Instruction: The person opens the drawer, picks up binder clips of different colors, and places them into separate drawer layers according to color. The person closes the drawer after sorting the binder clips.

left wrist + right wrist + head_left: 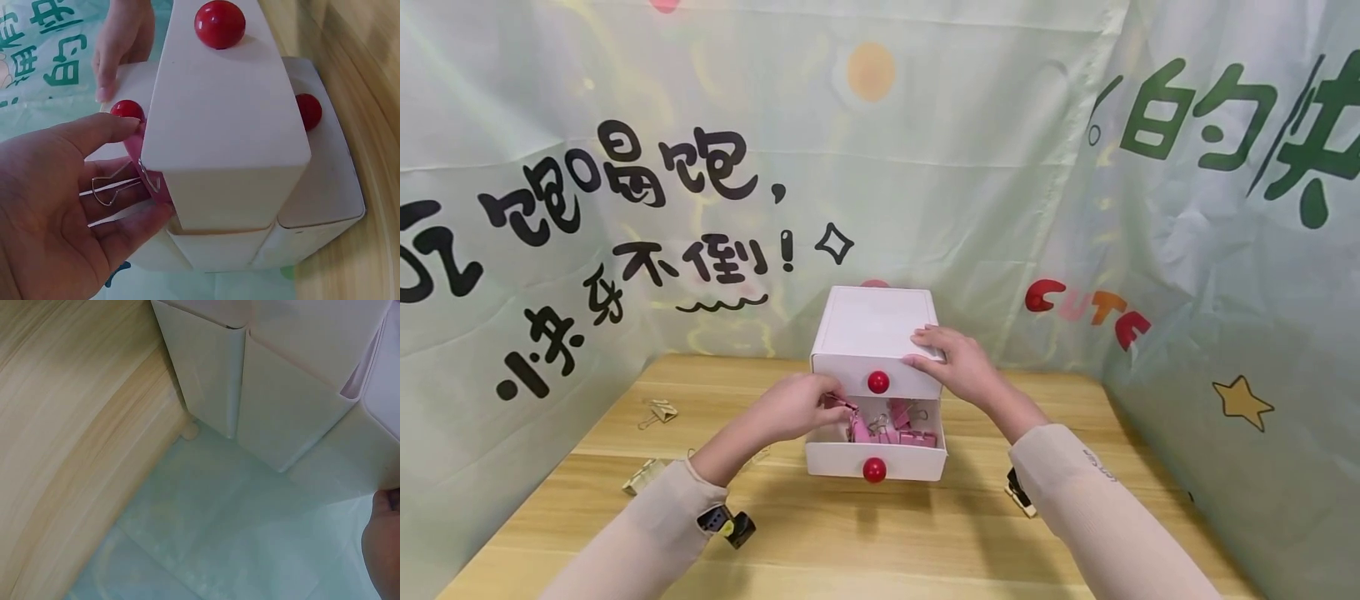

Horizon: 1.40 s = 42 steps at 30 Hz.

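A white drawer box with red knobs stands on the wooden table, its middle drawer pulled out. Several pink binder clips with wire handles lie inside that drawer. My left hand is at the drawer's left side, pinching a pink binder clip between thumb and fingers. In the left wrist view the clip is partly hidden behind the drawer wall. My right hand rests on the box's top right front corner, fingers on the lid. Only a bit of the right hand shows in the right wrist view.
A pale yellow binder clip lies on the table at the far left, and another yellow clip sits nearer, beside the left sleeve. Printed fabric hangs close behind and along both sides of the table.
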Tool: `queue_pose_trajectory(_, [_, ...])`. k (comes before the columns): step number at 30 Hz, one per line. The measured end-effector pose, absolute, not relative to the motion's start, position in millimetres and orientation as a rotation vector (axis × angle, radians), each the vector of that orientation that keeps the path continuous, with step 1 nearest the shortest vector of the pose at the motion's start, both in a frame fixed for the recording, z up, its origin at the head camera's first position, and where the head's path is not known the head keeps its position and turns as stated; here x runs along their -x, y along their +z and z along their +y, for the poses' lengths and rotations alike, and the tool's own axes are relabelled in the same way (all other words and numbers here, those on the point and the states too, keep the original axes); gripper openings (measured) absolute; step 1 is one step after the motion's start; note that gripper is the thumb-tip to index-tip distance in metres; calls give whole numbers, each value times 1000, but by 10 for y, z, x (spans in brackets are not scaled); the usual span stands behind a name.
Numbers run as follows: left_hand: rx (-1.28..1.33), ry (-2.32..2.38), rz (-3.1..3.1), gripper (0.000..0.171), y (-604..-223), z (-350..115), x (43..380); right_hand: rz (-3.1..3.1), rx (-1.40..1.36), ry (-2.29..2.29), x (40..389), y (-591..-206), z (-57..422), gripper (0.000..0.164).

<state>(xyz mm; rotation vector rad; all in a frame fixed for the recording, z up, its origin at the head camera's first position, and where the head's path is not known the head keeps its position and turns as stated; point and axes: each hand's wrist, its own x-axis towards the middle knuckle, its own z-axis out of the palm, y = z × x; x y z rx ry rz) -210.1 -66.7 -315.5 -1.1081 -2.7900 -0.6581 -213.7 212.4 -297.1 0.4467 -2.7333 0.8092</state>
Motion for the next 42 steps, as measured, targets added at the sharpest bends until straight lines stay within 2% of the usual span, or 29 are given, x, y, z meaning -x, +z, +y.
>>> queue_pose_trajectory(9, [1110,-535,-2797,11,-3235,-666,2094,-2714,-463,799,2142,-2977,2121,62])
queue_pose_trajectory(17, [1282,-370,-2733,14,-3289,-662,2089,-2726,-448,807,2148,-2989,2130,62])
queue_pose_trajectory(27, [1330,-478,-2674,22,-3252,-697,2067,-2731,-447,804,2153,-2999,2138,65])
queue_pose_trajectory(42, [1436,-591,-2570,23,-3254,-779,1747,-2722,-463,808,2158,-2994,2134,64])
